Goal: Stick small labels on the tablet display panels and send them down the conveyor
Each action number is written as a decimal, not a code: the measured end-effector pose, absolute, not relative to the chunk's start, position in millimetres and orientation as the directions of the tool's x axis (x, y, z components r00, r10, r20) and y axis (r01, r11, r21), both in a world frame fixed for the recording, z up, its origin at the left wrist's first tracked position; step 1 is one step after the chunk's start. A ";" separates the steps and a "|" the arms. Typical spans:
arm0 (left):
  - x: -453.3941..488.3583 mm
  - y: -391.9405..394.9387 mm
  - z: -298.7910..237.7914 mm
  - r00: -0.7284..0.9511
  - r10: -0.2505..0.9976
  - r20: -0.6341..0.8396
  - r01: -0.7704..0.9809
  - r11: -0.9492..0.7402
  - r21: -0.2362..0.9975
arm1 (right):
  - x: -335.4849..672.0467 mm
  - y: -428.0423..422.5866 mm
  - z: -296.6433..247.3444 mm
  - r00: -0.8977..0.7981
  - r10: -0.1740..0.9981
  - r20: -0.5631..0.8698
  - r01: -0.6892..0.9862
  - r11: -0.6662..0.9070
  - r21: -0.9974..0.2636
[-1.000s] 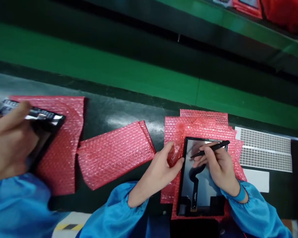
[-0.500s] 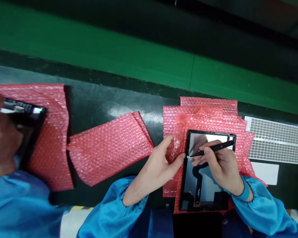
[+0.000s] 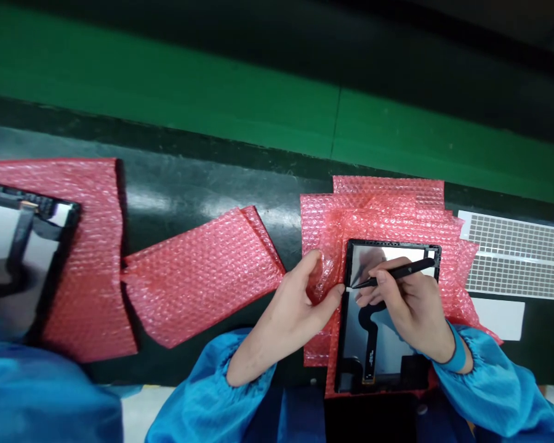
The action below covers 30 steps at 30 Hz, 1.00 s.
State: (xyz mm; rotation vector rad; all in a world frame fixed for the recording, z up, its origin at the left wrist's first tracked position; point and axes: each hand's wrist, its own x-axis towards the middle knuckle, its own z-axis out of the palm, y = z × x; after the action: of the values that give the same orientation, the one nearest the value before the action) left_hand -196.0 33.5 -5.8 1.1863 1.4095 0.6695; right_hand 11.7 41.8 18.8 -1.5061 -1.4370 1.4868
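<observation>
A dark-framed tablet display panel lies on stacked pink bubble wrap, its ribbon cable running down the middle. My right hand holds black tweezers like a pen. Their tips point at a small white strip on the panel's left edge; whether they grip it I cannot tell. My left hand is open, with the thumb at that same edge beside the strip. Its other fingers rest over the bubble wrap and are partly hidden.
To the right lie a white sheet with a grid of small grey squares and a blank white card. A folded bubble-wrap bag sits left of me. Farther left, a co-worker's blue sleeve is near another panel on pink wrap.
At the left, the co-worker's hand has drawn off the other panel, uncovering its ribbon cable. The view has shifted slightly. My hands and the tweezers hold nearly the same pose.
</observation>
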 end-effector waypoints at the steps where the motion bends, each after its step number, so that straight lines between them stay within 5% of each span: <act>1: -195.9 33.4 -5.6 0.121 0.916 -0.383 0.289 0.337 0.896 | 11.7 42.3 19.2 -0.204 0.926 -0.318 0.293 -0.252 -0.922; 8: -187.2 31.1 -3.3 0.060 0.929 -0.364 0.370 0.318 0.873 | 8.6 46.7 13.2 -0.210 0.927 -0.310 0.280 -0.246 -0.928; 12: -186.8 32.7 -5.9 0.055 0.951 -0.303 0.433 0.251 0.866 | 11.2 49.1 15.3 -0.149 0.939 -0.311 0.123 -0.295 -0.948; 18: -208.3 15.9 9.5 -0.261 0.965 0.019 0.565 0.137 0.814 | 52.9 36.5 37.2 0.017 0.979 -0.204 -0.011 -0.204 -0.979; 20: -208.0 -1.9 17.8 -0.254 0.963 0.088 0.636 0.097 0.765 | 71.8 30.6 36.7 0.081 0.982 -0.172 0.002 -0.173 -0.985; 23: -195.3 -25.2 21.7 -0.085 0.996 0.009 0.680 0.052 0.732 | 94.5 26.1 27.3 0.139 0.974 -0.178 -0.006 -0.179 -0.984; 27: -176.6 -27.3 14.0 0.016 0.948 -0.319 0.759 0.196 0.621 | 110.9 28.4 12.3 0.139 0.971 -0.192 -0.059 -0.186 -0.981; 30: -171.1 -19.7 15.7 0.044 0.930 -0.365 0.728 0.221 0.649 | 118.2 34.1 4.4 0.120 0.977 -0.174 -0.106 -0.161 -0.981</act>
State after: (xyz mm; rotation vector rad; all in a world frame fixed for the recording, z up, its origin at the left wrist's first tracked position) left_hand -171.1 -19.7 15.7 1.5540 1.7282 0.3325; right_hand 118.2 34.1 4.4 -1.3167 -0.9588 1.2773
